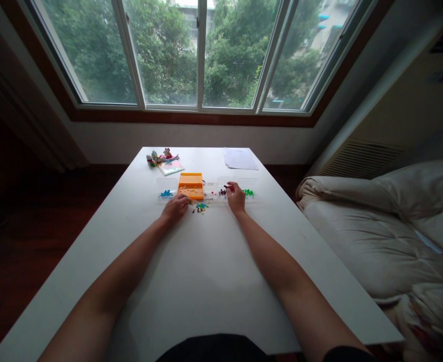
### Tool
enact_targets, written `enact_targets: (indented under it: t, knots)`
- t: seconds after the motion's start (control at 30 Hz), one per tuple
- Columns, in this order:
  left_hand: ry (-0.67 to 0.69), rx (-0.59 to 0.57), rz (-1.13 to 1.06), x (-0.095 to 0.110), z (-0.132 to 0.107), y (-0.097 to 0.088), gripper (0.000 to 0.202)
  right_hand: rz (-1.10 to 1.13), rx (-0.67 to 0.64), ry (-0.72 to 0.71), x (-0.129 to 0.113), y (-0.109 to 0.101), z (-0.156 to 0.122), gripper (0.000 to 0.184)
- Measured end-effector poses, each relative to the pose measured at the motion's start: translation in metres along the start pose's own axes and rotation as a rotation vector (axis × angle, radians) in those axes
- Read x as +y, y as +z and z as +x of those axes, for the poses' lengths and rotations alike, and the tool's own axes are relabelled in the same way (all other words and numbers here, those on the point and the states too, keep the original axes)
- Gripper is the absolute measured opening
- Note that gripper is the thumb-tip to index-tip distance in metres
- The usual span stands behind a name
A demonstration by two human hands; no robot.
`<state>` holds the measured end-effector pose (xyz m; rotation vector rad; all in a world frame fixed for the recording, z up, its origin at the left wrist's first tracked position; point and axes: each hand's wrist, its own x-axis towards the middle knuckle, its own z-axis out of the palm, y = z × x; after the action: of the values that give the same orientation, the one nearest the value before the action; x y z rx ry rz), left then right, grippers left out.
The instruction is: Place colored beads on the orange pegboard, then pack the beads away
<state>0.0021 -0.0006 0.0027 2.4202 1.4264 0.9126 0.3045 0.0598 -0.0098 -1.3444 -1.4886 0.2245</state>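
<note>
My right hand (236, 197) is over the clear tray on the right, thumb and fingers pinched at a small dark brown piece. Just left of it lie more dark brown pieces (222, 193), and bright green pieces (248, 192) are to its right. My left hand (176, 207) rests low over the table in front of the orange box (191, 178), fingers drawn together; a tiny yellow-green bit shows by the fingertips. Beside those fingertips is a loose pile of blue, green and dark pieces (200, 207). Small yellowish pieces lie in the orange box.
Blue pieces (166, 193) sit in a clear tray (167, 182) on the left. Several small toy figures (161, 157) and a pastel booklet (171, 167) are at the far left of the white table (213, 271). Papers (240, 158) lie far right; a cushioned sofa (372, 236) stands alongside.
</note>
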Motion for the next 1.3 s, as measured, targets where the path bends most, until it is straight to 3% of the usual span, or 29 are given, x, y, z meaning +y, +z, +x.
enact_targets:
  t: [0.23,0.43,0.67,0.8,1.1,1.3]
  knots:
    - [0.024,-0.084,-0.093,0.007,0.000,0.005,0.034,-0.030,0.001,0.001,-0.003,-0.002,0.000,0.029]
    - [0.086,-0.181,-0.121,0.014,-0.001,0.007,0.044,-0.161,0.027,-0.109,-0.015,-0.007,-0.002,0.022]
    - [0.164,-0.178,-0.151,0.019,-0.003,0.008,0.046,-0.250,-0.459,-0.297,-0.045,0.005,-0.027,0.020]
    - [0.164,-0.177,-0.132,0.019,-0.004,0.010,0.048,-0.405,-0.583,-0.320,-0.055,0.006,-0.035,0.020]
    - [0.212,-0.222,-0.162,0.024,-0.006,0.009,0.053,-0.407,-0.546,-0.313,-0.052,0.010,-0.038,0.013]
    - [0.202,-0.189,-0.200,0.026,-0.004,0.012,0.050,-0.442,-0.501,-0.290,-0.047,0.011,-0.038,0.008]
